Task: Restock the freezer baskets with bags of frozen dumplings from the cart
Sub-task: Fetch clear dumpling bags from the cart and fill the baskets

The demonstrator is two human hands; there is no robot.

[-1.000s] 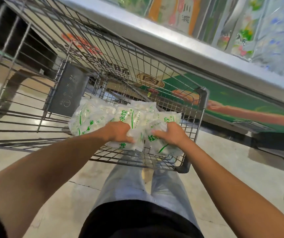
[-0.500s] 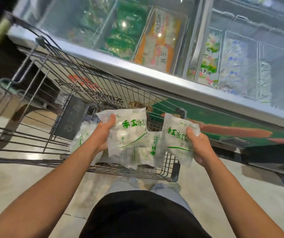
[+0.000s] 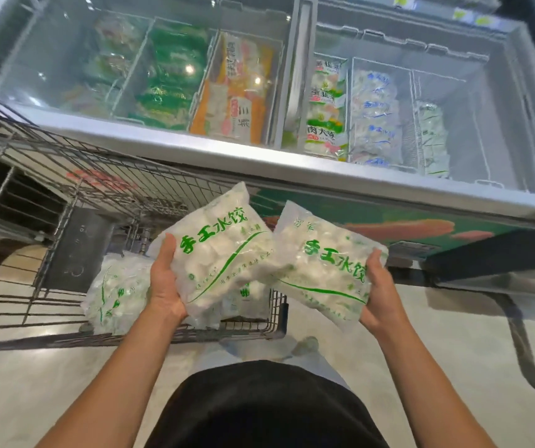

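My left hand [image 3: 164, 282] grips a clear bag of white dumplings with green print [image 3: 220, 253], held above the wire cart [image 3: 65, 176]. My right hand [image 3: 377, 289] holds a second, matching bag [image 3: 321, 266] just right of the cart's corner. Both bags are lifted and touch at their inner edges. More dumpling bags [image 3: 117, 292] lie in the cart's near end. Behind the cart stands the chest freezer [image 3: 292, 169], its baskets seen through the top. The far-right basket [image 3: 431, 137] holds similar green-print bags.
Other freezer baskets hold green packs [image 3: 169, 76], orange packs [image 3: 237, 92], and blue-print bags [image 3: 374, 114]. A grey panel [image 3: 75, 250] hangs inside the cart. A dark metal frame [image 3: 524, 347] curves along the floor at the right. Pale tiled floor lies under my feet.
Both hands have lifted the two bags up out of the cart and spread them apart. My view has tilted up, so the freezer's baskets now show.
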